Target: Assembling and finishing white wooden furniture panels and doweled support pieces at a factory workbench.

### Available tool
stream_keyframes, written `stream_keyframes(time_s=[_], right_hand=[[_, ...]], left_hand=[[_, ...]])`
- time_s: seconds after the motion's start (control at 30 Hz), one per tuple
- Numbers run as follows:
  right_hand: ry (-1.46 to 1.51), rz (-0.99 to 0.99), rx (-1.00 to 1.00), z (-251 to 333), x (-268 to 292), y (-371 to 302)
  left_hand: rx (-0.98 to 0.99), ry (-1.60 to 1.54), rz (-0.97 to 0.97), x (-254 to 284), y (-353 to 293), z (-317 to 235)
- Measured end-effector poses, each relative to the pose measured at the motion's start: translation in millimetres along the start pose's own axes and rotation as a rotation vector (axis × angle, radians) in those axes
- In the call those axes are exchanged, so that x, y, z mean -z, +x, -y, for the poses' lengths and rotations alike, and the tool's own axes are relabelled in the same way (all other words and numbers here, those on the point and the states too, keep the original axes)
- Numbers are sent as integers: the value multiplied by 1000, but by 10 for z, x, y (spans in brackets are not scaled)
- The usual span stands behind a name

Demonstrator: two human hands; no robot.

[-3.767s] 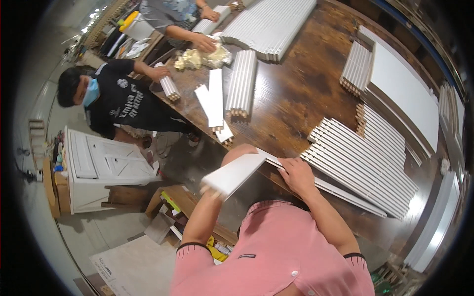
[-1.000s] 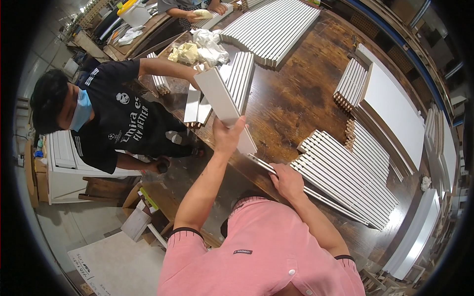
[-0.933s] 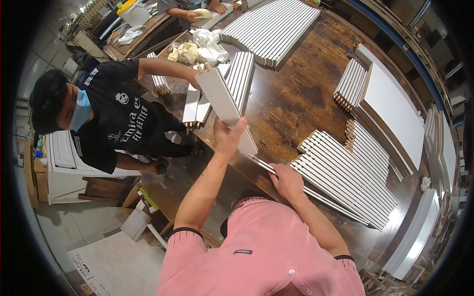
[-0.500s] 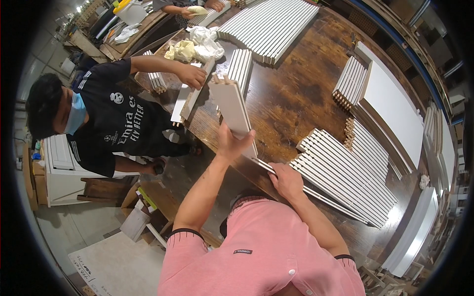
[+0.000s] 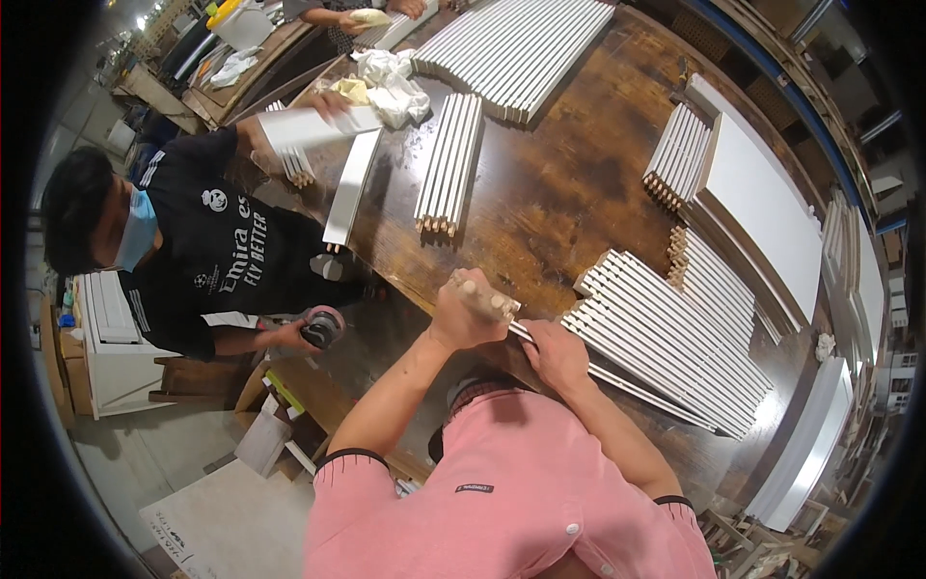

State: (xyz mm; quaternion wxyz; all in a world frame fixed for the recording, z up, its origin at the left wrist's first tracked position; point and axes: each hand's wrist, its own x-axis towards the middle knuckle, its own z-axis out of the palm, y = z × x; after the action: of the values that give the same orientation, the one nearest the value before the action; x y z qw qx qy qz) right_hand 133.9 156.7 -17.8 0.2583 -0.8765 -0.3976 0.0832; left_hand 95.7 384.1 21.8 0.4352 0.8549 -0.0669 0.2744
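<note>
My left hand [image 5: 461, 317] is closed round white wooden boards [image 5: 498, 303] stood nearly end-on at the table's near edge. Several round dowels stick out of their upper ends; the rest of their length is hidden. To its right, my right hand [image 5: 558, 353] has its fingers bent over the end of a long white slat [image 5: 632, 388] lying on edge along the table's front. Just beyond that slat lies a fanned row of white slats [image 5: 675, 338], edges up.
The brown table [image 5: 569, 183] carries a doweled bundle [image 5: 449, 159], a large row of slats [image 5: 511, 53], wide white panels [image 5: 762, 207] and crumpled cloths [image 5: 395, 87]. At left a co-worker [image 5: 183, 232] holds a blurred white board [image 5: 318, 127] and a round sander-like tool [image 5: 322, 326].
My left hand has tipped the boards from leaning away to nearly end-on, dowels toward me, and come lower. My right hand stays put. The co-worker has lifted a board leftward and raised the tool.
</note>
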Motion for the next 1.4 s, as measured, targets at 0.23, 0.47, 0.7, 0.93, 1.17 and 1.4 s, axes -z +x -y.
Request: stream_keyframes(time_s=[0.23,0.47,0.7,0.93,1.17,1.4], right_hand=[[40,-8,-77,-31,-11,-30],[62,-8,-16,84,89,58],[107,51,-92,-47,-20,-92],[72,64,-80,322,308,-81],[98,-12,-48,309,389,-53],[152,117,-423,-450,564,-1058]], left_hand=[[472,-263,268,158,12,-62],[203,-214,449,289,-351,685],[411,76,711,394,-3,297],[355,-50,790,347,-37,596],[433,195,754,338,-117,414],[562,-37,245,-148,-549,155]])
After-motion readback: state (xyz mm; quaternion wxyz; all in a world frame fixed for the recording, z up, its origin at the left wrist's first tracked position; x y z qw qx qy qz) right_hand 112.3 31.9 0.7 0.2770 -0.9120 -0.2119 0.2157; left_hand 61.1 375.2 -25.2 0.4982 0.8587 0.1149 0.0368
